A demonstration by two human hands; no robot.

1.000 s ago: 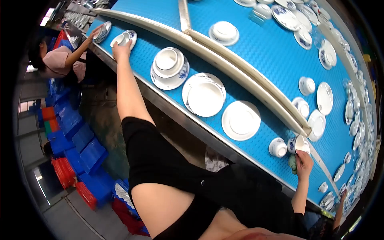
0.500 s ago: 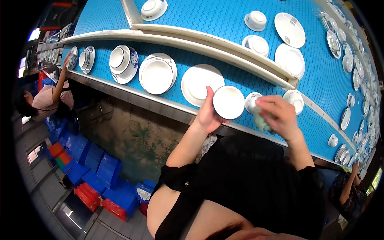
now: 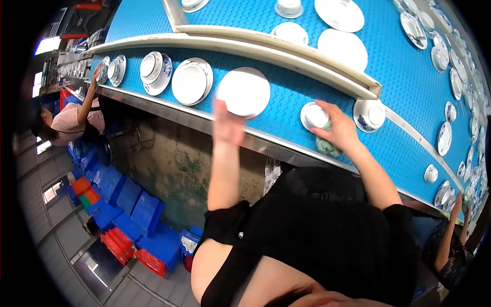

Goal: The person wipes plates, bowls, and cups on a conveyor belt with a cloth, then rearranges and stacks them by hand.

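Note:
My left hand (image 3: pixel 228 127), blurred by motion, is at the belt's near edge with its thumb raised and nothing visible in it. Just beyond it, a round white dish (image 3: pixel 245 92) lies on the blue belt (image 3: pixel 286 94). The fingers and thumb of my right hand (image 3: pixel 341 129) are around a small white cup (image 3: pixel 315 115) on a saucer or wide rim. A greenish cloth (image 3: pixel 327 147) is bunched beneath that palm. To its right, another cup (image 3: pixel 375 114) sits on a blue-patterned saucer beside the divider's end.
Bowls on plates (image 3: pixel 190 82) stand farther left. A cream divider rail (image 3: pixel 266 43) runs along the belt, with more dishes (image 3: pixel 340 13) beyond it. One person (image 3: pixel 82 117) is at the far left, another (image 3: pixel 445 245) at the right. Blue crates (image 3: pixel 148 212) are stacked on the floor.
The white bowl that my left hand held up is no longer in that hand, which has moved left. My right hand has come down onto the small cup.

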